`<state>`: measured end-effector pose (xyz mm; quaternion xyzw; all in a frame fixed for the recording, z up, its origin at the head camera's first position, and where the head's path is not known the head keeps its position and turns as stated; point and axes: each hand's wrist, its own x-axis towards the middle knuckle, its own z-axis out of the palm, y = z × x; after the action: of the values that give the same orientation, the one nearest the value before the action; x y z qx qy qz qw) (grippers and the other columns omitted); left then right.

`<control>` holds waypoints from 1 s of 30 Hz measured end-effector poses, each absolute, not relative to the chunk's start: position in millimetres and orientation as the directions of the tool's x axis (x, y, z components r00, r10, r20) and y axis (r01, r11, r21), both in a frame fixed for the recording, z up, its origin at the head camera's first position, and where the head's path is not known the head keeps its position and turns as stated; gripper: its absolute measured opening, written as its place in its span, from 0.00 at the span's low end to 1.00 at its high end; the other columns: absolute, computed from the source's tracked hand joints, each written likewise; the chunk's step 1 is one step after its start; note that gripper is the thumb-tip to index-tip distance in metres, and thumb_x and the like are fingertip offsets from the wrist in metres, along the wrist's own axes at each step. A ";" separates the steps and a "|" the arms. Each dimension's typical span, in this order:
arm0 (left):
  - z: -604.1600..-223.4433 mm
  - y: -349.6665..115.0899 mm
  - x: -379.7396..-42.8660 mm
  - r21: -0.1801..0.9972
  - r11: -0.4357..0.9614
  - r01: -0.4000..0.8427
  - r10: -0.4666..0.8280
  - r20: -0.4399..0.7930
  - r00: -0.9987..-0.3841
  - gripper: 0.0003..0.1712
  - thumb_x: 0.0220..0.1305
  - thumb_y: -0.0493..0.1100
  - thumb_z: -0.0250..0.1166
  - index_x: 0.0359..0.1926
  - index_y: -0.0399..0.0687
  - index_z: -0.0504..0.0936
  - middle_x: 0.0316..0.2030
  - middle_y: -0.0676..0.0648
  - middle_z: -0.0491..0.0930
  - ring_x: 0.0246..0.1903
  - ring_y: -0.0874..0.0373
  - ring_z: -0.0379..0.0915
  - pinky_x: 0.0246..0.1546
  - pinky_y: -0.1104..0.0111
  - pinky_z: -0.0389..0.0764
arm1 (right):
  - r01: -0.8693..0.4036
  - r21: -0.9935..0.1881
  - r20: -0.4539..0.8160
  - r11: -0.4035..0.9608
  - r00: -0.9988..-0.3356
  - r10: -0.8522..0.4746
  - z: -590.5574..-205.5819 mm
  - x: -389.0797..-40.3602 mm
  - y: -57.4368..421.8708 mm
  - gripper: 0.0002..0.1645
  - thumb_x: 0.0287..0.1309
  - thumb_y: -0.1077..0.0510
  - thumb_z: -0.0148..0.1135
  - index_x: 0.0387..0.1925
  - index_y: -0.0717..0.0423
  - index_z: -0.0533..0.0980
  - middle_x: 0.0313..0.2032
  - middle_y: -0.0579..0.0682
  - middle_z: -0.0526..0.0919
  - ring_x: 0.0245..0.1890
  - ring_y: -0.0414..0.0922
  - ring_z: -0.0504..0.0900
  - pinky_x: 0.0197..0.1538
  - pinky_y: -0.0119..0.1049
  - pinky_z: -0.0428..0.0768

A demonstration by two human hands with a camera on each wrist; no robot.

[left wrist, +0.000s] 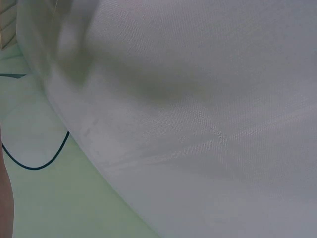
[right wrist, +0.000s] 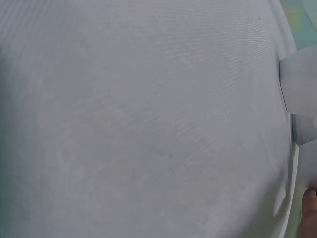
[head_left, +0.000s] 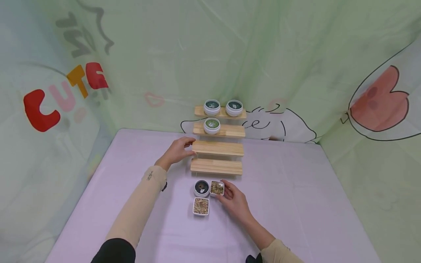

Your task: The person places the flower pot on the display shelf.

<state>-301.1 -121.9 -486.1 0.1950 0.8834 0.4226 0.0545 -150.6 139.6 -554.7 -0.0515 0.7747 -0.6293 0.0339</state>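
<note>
A tiered stand with wooden steps point(head_left: 217, 148) rises at the back of the table. My left hand point(head_left: 177, 150) grips the left end of its second step from the bottom, thumb below and fingers above. My right hand point(head_left: 234, 201) holds a small square white dish point(head_left: 217, 188) of brownish-green dried bits by its right side. Left of that dish sits a round white bowl point(head_left: 201, 188) with a dark inside. A second square dish point(head_left: 201, 206), filled with pale flakes, is just in front. In the right wrist view, a fingertip point(right wrist: 309, 203) shows near white dish walls.
Two round white bowls with dark green insides, a left one point(head_left: 212, 107) and a right one point(head_left: 234, 108), stand on the top step. A bowl with a lighter green inside point(head_left: 212, 125) is one step lower. Printed curtains point(head_left: 204, 54) enclose the cloth-covered table point(head_left: 289, 204).
</note>
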 end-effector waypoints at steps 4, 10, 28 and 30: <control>-485.3 -121.6 -301.5 0.769 0.570 0.291 0.386 0.062 -0.920 0.35 0.58 0.38 0.72 0.64 0.31 0.70 0.60 0.35 0.72 0.60 0.45 0.70 0.65 0.63 0.73 | -0.031 -0.981 0.008 0.193 -0.993 -0.119 -547.7 -151.6 140.4 0.37 0.52 0.69 0.71 0.64 0.71 0.67 0.62 0.69 0.71 0.61 0.60 0.73 0.59 0.33 0.77; -485.0 -121.4 -301.6 0.768 0.570 0.292 0.386 0.064 -0.920 0.35 0.58 0.38 0.72 0.64 0.30 0.70 0.60 0.35 0.73 0.60 0.45 0.70 0.64 0.63 0.73 | -0.028 -0.980 0.008 0.196 -0.995 -0.101 -536.6 -152.7 142.8 0.38 0.53 0.69 0.71 0.64 0.71 0.66 0.63 0.69 0.69 0.62 0.60 0.72 0.59 0.35 0.77; -486.3 -121.5 -300.9 0.765 0.571 0.300 0.384 0.074 -0.920 0.35 0.57 0.38 0.73 0.63 0.31 0.71 0.59 0.36 0.74 0.59 0.46 0.71 0.64 0.65 0.73 | 0.003 -0.969 -0.013 0.248 -0.999 -0.038 -490.9 -175.6 152.8 0.38 0.55 0.67 0.70 0.66 0.66 0.67 0.64 0.65 0.70 0.63 0.54 0.72 0.56 0.31 0.78; -486.8 -121.5 -301.3 0.767 0.569 0.298 0.383 0.073 -0.921 0.35 0.57 0.38 0.73 0.63 0.31 0.71 0.59 0.36 0.74 0.59 0.46 0.71 0.64 0.65 0.73 | 0.007 -0.965 -0.016 0.262 -0.999 -0.032 -485.0 -179.2 154.3 0.38 0.55 0.65 0.70 0.66 0.65 0.67 0.64 0.64 0.70 0.63 0.53 0.73 0.56 0.31 0.78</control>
<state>-301.3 -121.5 -486.8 0.1926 0.8841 0.4226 0.0506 -179.2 154.3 -485.0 -0.0077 0.7942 -0.6074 0.0162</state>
